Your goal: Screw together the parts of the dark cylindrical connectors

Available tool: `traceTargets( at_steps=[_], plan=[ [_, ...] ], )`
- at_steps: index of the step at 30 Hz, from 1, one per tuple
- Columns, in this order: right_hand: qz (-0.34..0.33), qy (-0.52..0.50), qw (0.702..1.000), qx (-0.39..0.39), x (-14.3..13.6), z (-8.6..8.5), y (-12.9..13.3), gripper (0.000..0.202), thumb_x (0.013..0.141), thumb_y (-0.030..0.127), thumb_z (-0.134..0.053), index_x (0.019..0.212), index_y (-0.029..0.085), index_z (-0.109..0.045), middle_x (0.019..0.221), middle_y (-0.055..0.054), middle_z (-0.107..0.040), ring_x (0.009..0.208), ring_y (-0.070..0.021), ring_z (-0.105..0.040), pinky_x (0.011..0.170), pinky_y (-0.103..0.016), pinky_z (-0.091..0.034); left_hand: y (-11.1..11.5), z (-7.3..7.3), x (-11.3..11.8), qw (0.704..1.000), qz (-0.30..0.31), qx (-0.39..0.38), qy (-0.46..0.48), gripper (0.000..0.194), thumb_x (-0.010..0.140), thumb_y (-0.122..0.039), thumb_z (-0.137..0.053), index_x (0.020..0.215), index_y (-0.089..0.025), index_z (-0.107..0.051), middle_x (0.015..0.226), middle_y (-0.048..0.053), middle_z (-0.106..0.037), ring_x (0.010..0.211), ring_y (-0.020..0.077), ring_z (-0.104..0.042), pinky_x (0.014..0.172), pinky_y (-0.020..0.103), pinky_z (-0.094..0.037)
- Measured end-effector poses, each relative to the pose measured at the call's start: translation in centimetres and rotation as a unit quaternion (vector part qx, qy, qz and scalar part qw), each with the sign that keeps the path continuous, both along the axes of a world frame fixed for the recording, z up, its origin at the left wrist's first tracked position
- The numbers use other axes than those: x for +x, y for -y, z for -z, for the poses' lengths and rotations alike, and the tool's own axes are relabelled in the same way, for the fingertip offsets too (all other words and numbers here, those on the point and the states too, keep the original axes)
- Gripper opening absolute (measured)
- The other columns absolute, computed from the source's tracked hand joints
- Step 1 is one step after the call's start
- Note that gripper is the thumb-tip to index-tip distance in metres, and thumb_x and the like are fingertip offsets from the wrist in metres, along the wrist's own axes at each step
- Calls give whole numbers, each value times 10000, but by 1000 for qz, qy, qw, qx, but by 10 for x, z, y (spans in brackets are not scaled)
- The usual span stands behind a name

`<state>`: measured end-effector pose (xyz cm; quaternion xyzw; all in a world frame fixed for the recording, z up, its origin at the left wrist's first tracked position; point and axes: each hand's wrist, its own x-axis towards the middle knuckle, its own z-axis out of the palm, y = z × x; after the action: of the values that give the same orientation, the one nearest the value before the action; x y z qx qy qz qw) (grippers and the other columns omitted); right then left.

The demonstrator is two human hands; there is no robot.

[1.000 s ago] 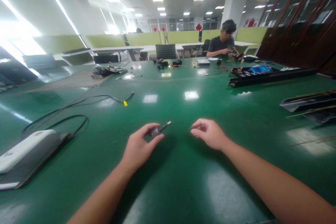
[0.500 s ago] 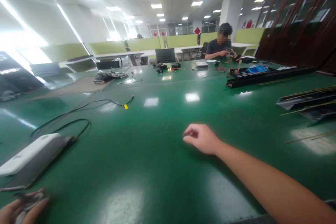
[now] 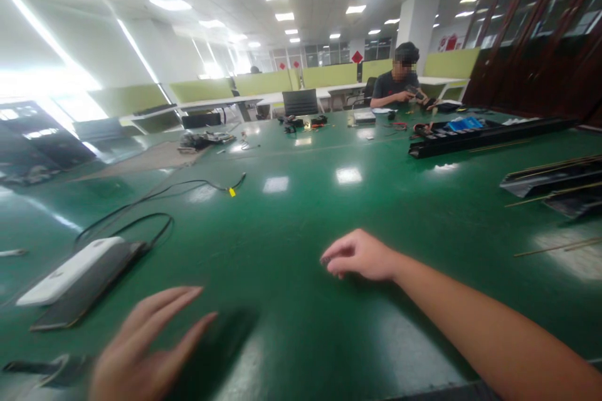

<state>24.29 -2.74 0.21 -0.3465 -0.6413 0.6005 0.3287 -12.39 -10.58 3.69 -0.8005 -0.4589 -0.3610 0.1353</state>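
Observation:
My left hand (image 3: 150, 341), blurred by motion, is over the green table (image 3: 263, 250) at the lower left. Its thumb and fingers are apart and hold nothing. Beside its wrist lies a blurred dark and grey tool (image 3: 51, 366), cut off by the lower left edge; its kind does not show. My right hand (image 3: 364, 255) is low over the middle of the table, its thumb and fingers pinched. A tiny dark bit (image 3: 325, 260) shows at the fingertips, too small to name.
A white power strip (image 3: 70, 269) rests on a dark flat panel (image 3: 89, 291) at left. A black cable (image 3: 155, 191) with a yellow tag runs behind. Black metal channels (image 3: 489, 135) and thin rods (image 3: 555, 247) lie at right. A person (image 3: 397, 81) sits across the table.
My left hand has let go of the tool, now on the table, and moved right, its fingers spreading. My right hand has lowered slightly and stays pinched. The view has shifted a little left.

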Motion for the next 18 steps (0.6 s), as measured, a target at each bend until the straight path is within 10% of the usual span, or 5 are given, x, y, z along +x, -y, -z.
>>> traceTargets(
  at_steps=[8, 18],
  plan=[
    [-95, -42, 994, -26, 4, -8, 4, 302, 717, 393, -806, 817, 109, -785, 668, -35, -699, 619, -132, -624, 642, -263, -493, -51, 0, 147, 947, 302, -100, 40, 349, 847, -223, -707, 1191, -251, -665, 1065, 73, -713, 1015, 209, -643, 889, 369, -555],
    [-98, -57, 993, -28, 3, -4, 4, 275, 721, 367, -809, 801, 106, -784, 657, -25, -683, 614, -123, -592, 621, -243, -463, -48, 1, 165, 911, 339, -170, 159, 247, 817, -177, -734, 1047, -268, -727, 1017, 29, -740, 976, 182, -661, 872, 337, -540]
  ],
)
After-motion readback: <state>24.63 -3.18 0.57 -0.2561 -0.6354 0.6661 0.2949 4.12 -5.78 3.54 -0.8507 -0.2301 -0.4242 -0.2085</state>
